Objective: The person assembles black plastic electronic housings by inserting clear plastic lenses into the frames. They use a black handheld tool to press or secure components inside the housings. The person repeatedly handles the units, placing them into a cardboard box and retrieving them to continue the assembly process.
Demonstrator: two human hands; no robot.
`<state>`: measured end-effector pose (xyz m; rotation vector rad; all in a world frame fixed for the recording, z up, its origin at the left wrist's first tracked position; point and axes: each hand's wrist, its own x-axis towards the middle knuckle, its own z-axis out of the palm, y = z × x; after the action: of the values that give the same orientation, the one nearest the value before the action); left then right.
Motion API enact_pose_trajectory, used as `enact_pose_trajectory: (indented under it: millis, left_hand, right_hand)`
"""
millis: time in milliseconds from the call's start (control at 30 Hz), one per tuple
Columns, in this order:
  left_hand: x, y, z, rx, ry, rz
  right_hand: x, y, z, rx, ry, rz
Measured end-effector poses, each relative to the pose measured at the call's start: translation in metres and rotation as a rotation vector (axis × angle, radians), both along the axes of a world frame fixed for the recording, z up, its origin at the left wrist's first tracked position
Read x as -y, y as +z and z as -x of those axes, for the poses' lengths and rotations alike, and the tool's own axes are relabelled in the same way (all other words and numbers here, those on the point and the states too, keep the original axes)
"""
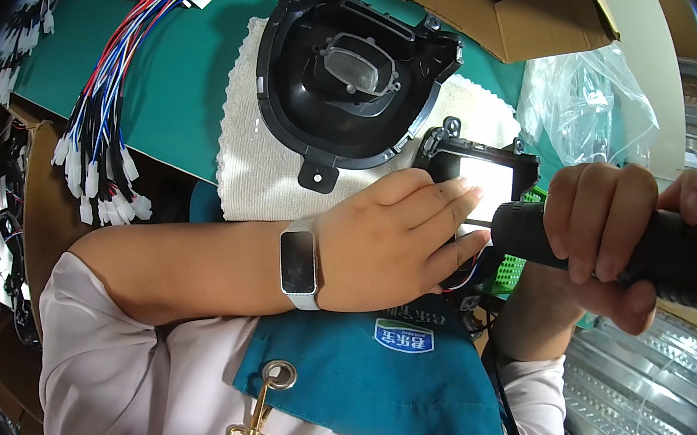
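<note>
My left hand [394, 238] reaches in from the left, a watch [298, 264] on its wrist. Its fingers lie over the near left side of a black-framed panel [490, 177] with a bright white face, gripping it; the thumb is hidden. In my right hand [603, 227] is a thick black flashlight-like cylinder [526, 229], fingers wrapped round it. Its ribbed end points left, beside the panel and close to my left fingertips. Beyond my left hand a black rounded housing [293, 112] with a clear oval window [353, 71] rests on a white cloth [243, 161].
A green mat [181, 108] covers the table. Bundled wires [105, 82] with white connectors hang over its left edge. A cardboard box [549, 14] and a clear plastic bag [585, 105] are at the far right. Below the panel shows a green perforated basket [507, 272].
</note>
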<state>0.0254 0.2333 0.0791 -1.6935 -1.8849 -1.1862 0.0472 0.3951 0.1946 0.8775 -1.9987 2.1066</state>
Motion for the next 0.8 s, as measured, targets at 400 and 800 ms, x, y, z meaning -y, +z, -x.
enact_pose_trajectory:
  millis: [400,800]
  left_hand:
    - [0.0,0.004,0.001,0.062,-0.049,0.053]
    - [0.005,0.016,0.0,0.091,-0.121,0.078]
  right_hand:
    - [0.002,-0.005,-0.002,-0.063,0.012,0.06]
    - [0.003,0.03,-0.063,-0.462,-0.61,0.565]
